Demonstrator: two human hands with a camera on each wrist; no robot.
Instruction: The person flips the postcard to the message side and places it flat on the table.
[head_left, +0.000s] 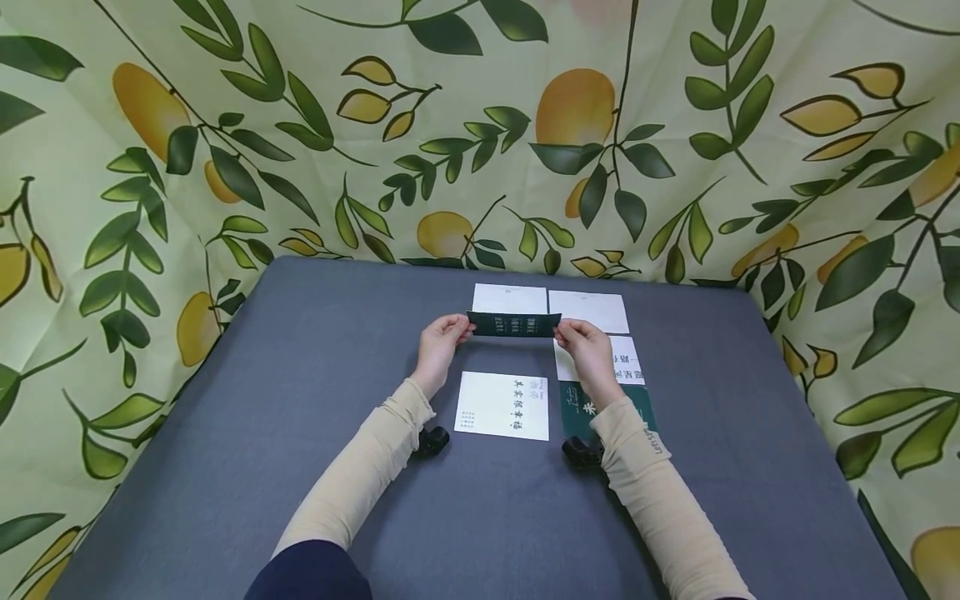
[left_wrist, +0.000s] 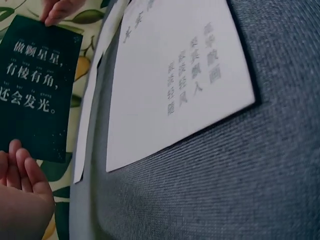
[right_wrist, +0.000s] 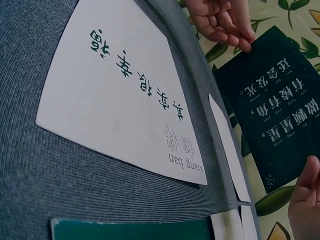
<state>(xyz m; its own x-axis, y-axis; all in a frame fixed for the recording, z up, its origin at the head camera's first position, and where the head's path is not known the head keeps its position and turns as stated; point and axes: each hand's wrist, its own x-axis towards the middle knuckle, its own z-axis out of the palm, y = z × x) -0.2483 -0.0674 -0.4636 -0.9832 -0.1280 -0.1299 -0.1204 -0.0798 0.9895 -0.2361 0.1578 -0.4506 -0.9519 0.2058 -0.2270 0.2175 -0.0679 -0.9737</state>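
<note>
A dark green card [head_left: 513, 325] printed with white Chinese characters is held up by both hands, tilted above the table. My left hand [head_left: 442, 350] pinches its left edge between thumb and fingers. At the opposite edge my right hand [head_left: 588, 354] pinches it the same way. The printed face shows fully in the left wrist view, where the card [left_wrist: 37, 90] stands against the patterned cloth. Below the hands, a white card [head_left: 501, 406] with a column of dark characters lies flat on the table.
Two white cards, one at the back left [head_left: 510, 297] and one at the back right [head_left: 588, 311], lie behind the held card. Along the right sit a white lettered card [head_left: 628, 360] and a green card [head_left: 576, 408], partly hidden by my right arm. A leaf-patterned cloth [head_left: 480, 167] hangs behind the grey table [head_left: 337, 333].
</note>
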